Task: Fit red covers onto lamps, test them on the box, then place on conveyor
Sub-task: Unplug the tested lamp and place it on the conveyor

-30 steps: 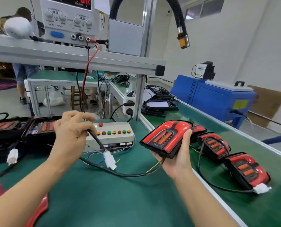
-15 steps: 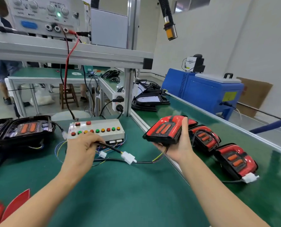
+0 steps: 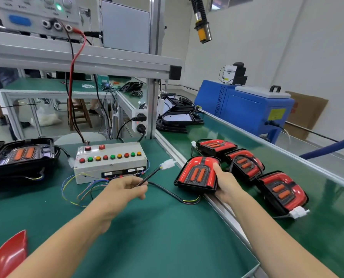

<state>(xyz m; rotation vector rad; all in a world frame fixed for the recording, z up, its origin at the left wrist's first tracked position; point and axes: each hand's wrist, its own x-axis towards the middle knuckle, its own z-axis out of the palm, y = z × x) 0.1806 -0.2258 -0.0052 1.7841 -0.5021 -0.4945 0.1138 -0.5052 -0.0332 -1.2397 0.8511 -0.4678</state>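
My right hand [image 3: 225, 182] grips a lamp with a red cover [image 3: 197, 174] by its right edge, low over the rail between the bench and the green conveyor [image 3: 247, 141]. My left hand [image 3: 123, 189] pinches that lamp's black cable [image 3: 167, 192] just below its white connector [image 3: 168, 163], which hangs free in front of the white test box [image 3: 111, 162] with coloured buttons. Three more red-covered lamps [image 3: 245, 163] lie in a row on the conveyor. An uncovered black lamp [image 3: 24, 155] sits at the bench's left.
Loose red covers [image 3: 8, 255] lie at the bottom left corner. A power supply [image 3: 38, 13] stands on the shelf above, red and black leads running down to the box. Black lamp housings [image 3: 177, 119] sit further up the conveyor. A blue machine [image 3: 245, 109] stands beyond it.
My right hand has lowered the covered lamp towards the conveyor rail. My left hand slid along the cable, and the white connector swung up and right.
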